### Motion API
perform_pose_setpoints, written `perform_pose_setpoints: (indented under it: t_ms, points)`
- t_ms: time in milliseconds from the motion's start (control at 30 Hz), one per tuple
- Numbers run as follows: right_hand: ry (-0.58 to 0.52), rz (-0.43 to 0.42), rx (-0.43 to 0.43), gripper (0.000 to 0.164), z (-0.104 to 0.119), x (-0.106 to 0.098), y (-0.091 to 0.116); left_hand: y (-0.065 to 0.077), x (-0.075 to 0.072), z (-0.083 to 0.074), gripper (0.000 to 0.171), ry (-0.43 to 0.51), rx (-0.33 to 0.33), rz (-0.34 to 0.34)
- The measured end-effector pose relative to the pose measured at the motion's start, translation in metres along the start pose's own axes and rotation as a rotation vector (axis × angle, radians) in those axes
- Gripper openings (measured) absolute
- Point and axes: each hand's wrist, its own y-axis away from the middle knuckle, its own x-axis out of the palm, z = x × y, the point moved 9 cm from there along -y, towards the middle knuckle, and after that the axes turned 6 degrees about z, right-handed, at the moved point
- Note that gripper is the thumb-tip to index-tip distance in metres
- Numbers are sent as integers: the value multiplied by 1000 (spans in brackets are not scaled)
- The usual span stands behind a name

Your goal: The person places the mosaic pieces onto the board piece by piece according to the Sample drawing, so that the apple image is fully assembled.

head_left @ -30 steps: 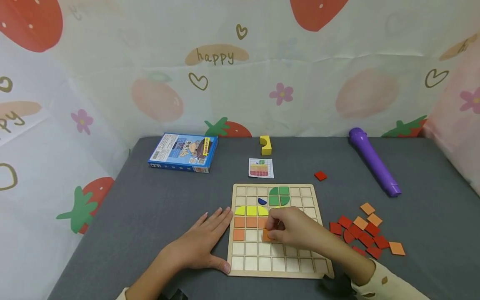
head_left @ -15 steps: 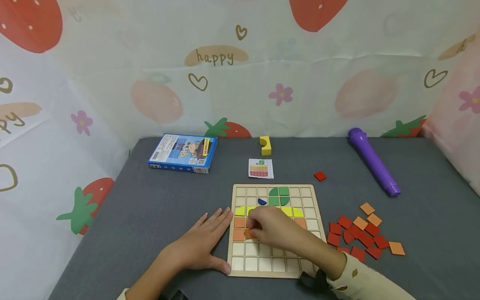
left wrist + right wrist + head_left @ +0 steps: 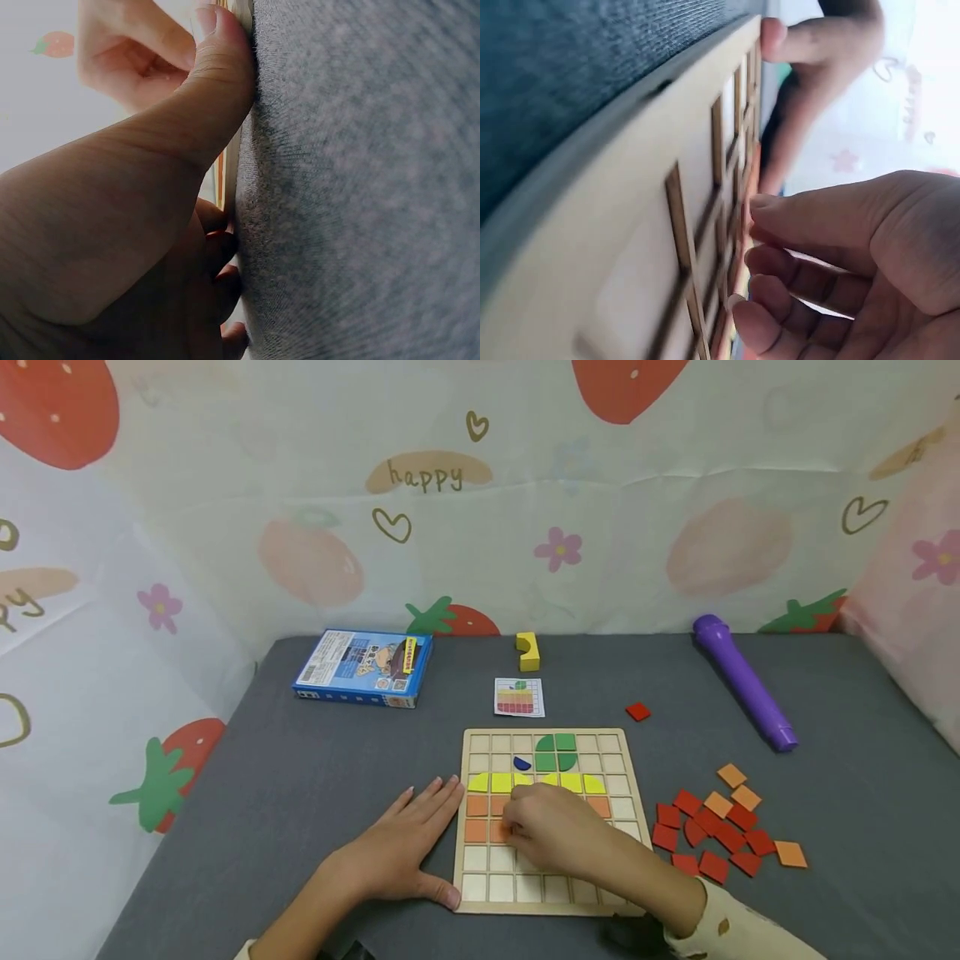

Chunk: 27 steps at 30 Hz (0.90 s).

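Observation:
My right hand [image 3: 562,828], fingers curled, is over the left part of a wooden grid board [image 3: 555,909], with its fingertips at an orange square tile [image 3: 497,832]. This tile lies in the second cell of the lower orange row, its right edge covered by the fingers. Seen in the right wrist view, the thumb [image 3: 802,214] and fingers come together close to the board's surface. Flat on the table, my left hand [image 3: 397,852] has its fingertips and thumb against the board's left edge. Yellow pieces [image 3: 501,782], green pieces [image 3: 557,752] and a blue piece [image 3: 522,763] occupy other cells.
Loose red tiles [image 3: 729,837] and orange tiles [image 3: 791,853] lie right of the board. A single red tile [image 3: 638,712] sits behind it. Further back are a pattern card [image 3: 519,697], yellow block [image 3: 528,652], blue box [image 3: 363,667] and purple microphone-shaped object [image 3: 746,685].
The right hand has carried the orange tile leftward from the third cell to the second. That tile, tilted half a second ago, now lies flat. The left hand has stayed put.

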Motion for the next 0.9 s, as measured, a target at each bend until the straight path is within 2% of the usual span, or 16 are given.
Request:
perform_pose_setpoints:
  t_ms: [100,233,333,467,600,767,833,900]
  points:
    - [-12,-21,7,17,-8,-10,16,0,1,0,124,1,-2,4]
    - [-41,-58,58,24,-31,-29,44,-1,1,1,126,-2,-11,6]
    - [-52,-73,132,24,-56,-44,68,0,1,1,126,-5,-11,4]
    - [-32,-67,284,20,-93,-60,107,0,1,0,125,-9,0,4]
    - [-34,13,438,16,-132,-68,151,0,3,1,126,-6,0,5]
    - [-34,141,609,26,-175,-70,197,0,3,3,126,-9,-4,3]
    - [-37,182,647,26,-185,-67,208,1,2,2,126,-9,-2,2]
    - [-55,197,651,24,-190,-63,214,0,1,2,126,-7,0,1]
